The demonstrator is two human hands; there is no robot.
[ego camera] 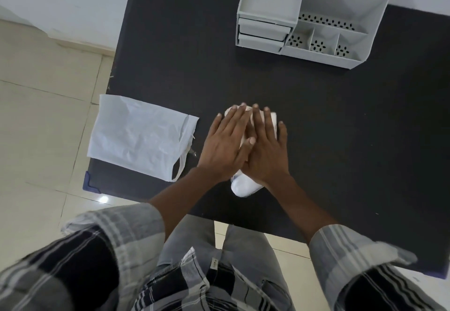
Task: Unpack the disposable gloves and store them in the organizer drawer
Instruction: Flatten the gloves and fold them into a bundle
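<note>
Both flat hands, left (224, 145) and right (265, 150), press the gloves (243, 186) together; loosely flattened, they could spring open before the far drawer (261, 40).

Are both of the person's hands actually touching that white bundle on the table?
Touching. The head view shows the left hand and right hand lying flat on the white gloves, fingers straight.

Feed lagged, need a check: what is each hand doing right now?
Left hand: open, fingers straight, pressing flat on the white gloves.
Right hand: open, pressing on them too.
</note>
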